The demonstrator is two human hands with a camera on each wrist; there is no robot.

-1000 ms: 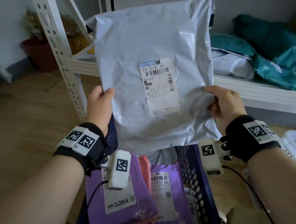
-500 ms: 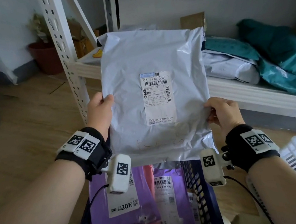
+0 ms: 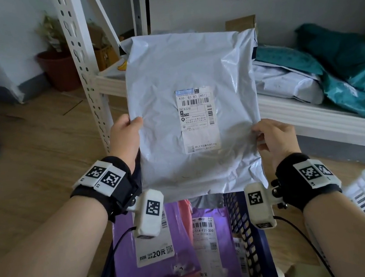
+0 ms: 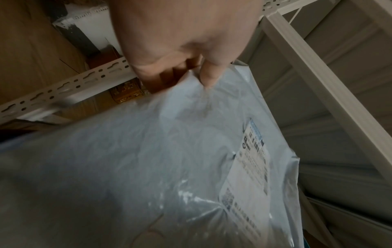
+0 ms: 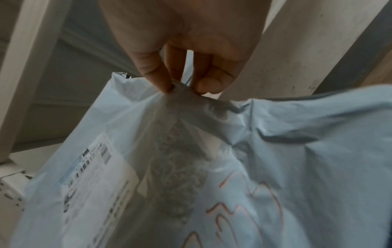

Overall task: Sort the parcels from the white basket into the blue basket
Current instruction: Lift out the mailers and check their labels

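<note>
Head view shows the left hand (image 3: 128, 136) and right hand (image 3: 274, 140) pinching the grey mailer parcel (image 3: 195, 118) by its side edges, upright above the blue basket (image 3: 247, 229). With only 2 thin pinches by the fingers (image 5: 157, 75) on slick film, it could slip and land outside the basket.

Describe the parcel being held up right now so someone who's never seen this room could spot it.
Start at the blue basket on the floor in front of the white shelf rack. Above it, the left hand and right hand pinch the side edges of a pale grey parcel, label facing the camera. The parcels below are purple.
</note>
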